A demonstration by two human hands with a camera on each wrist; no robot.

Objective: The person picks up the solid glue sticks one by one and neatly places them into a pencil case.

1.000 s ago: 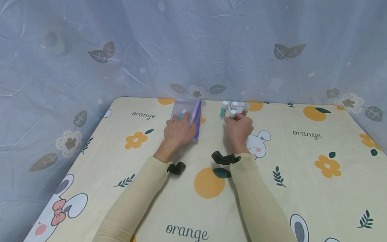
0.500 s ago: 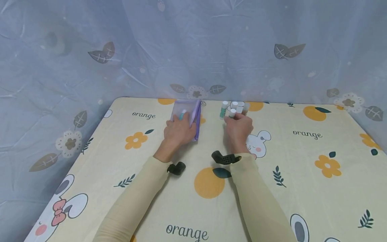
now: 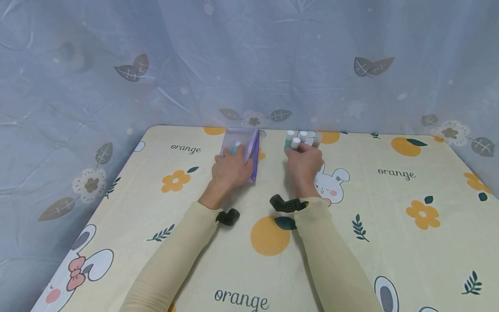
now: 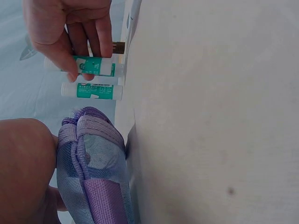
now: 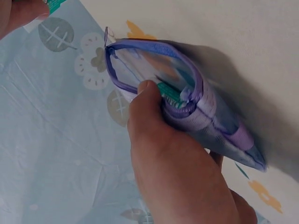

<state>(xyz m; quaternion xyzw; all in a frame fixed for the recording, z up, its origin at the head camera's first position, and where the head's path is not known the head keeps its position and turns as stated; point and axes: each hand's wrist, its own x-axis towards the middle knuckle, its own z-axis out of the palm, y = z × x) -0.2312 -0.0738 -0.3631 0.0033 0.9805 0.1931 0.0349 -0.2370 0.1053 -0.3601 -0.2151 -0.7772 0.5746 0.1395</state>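
My left hand (image 3: 232, 167) holds a purple-edged mesh pouch (image 3: 253, 151) standing on the cloth. Its zip mouth gapes in the right wrist view, with the thumb at the rim. Inside the pouch (image 5: 205, 119) lies a green-labelled stick (image 5: 172, 95). My right hand (image 3: 304, 164) pinches a glue stick (image 3: 295, 144) with a white cap and green label, seen sideways in the left wrist view (image 4: 93, 66). Beside it stands another green glue stick (image 4: 98, 91). More white-capped sticks (image 3: 302, 136) stand just behind, partly hidden by the hand.
A cream cloth (image 3: 218, 264) with printed oranges, flowers and rabbits covers the table. A grey-blue patterned sheet (image 3: 249, 65) hangs right behind the table's back edge. A brown-bodied item (image 4: 119, 47) shows behind the right fingers.
My right hand has lifted the pinched glue stick slightly and shifted it left, towards the pouch. My left hand and the pouch have kept their place.
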